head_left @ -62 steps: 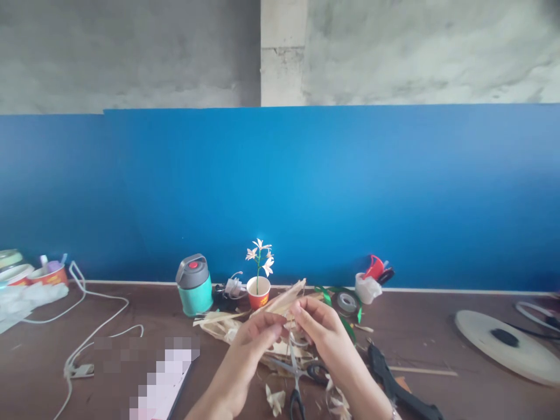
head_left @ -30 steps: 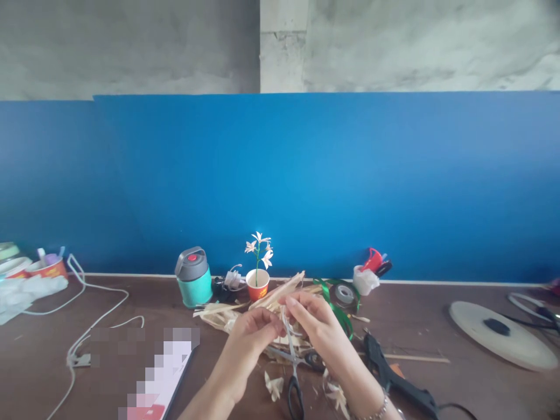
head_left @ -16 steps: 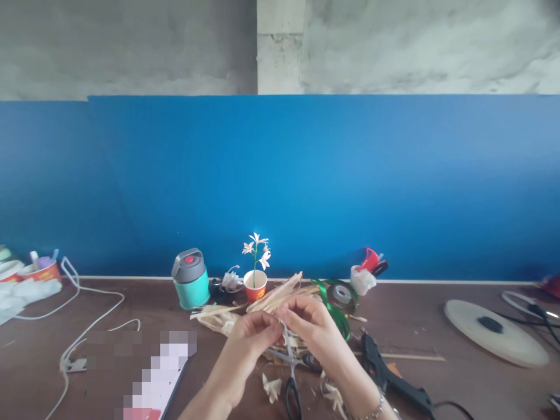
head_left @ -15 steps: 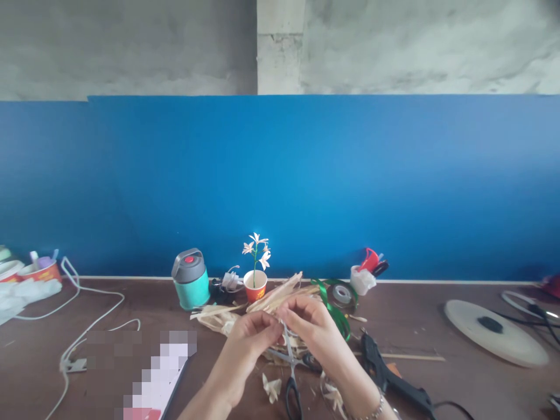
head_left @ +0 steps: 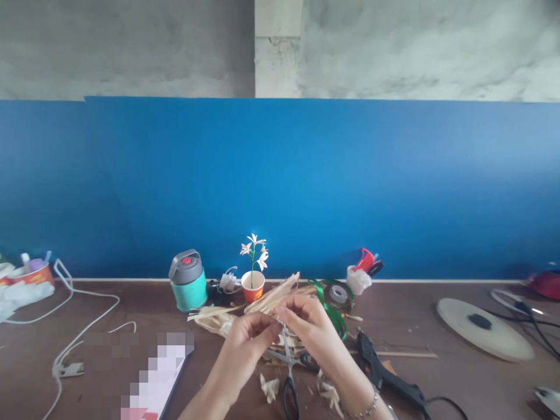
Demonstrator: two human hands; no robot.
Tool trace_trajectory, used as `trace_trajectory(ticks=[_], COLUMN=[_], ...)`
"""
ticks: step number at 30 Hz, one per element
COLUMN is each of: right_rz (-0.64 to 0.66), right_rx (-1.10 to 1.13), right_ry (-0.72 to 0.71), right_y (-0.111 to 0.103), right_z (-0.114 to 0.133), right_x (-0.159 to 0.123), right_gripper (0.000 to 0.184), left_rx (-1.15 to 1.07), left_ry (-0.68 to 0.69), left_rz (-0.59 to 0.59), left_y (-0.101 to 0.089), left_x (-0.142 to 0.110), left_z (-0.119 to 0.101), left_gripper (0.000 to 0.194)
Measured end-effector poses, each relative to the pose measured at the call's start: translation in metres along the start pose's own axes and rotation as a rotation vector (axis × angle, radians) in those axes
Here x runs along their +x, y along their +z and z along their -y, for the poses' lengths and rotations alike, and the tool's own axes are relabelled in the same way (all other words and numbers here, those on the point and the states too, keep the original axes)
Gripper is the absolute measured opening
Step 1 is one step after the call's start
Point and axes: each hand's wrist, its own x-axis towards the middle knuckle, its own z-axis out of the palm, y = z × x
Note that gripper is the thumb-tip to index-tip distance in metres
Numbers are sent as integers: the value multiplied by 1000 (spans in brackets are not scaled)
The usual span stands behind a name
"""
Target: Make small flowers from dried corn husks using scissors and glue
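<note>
My left hand and my right hand meet above the middle of the table, thumbs and forefingers pinched together. What they pinch is too small and hidden to name; a pale bit shows between the fingertips. Beneath them lie open scissors with black handles. Dry pale husk strips spread behind and under my hands. A small pale husk flower rests left of the scissors, and another husk flower lies by my right forearm.
A paper cup holds a flower stem, with a teal flask to its left. Green ribbon, tape roll, glue gun, pen cup and round lid stand or lie rightward. A white cable and blurred phone lie left.
My hands have drawn closer, and their fingertips now meet, with the right hand slightly further left. The view has shifted a little to the right. The scissors stay on the table.
</note>
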Motion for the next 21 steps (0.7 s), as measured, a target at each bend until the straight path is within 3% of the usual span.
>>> trace_trajectory(ticks=[9,15,21], right_rz=[-25,-197,-357], right_rx=[11,95,184], right_ry=[16,-27,-48], right_y=[0,-16,-30], right_z=[2,1,5], right_x=[1,5,4], right_gripper=[33,43,41], left_rx=[137,49,-13], left_ry=[84,92,77], left_rz=[-21,-135,-185], left_y=[-3,-5,-8], left_x=[0,1,4], left_z=[3,0,-1], left_gripper=[30,28,29])
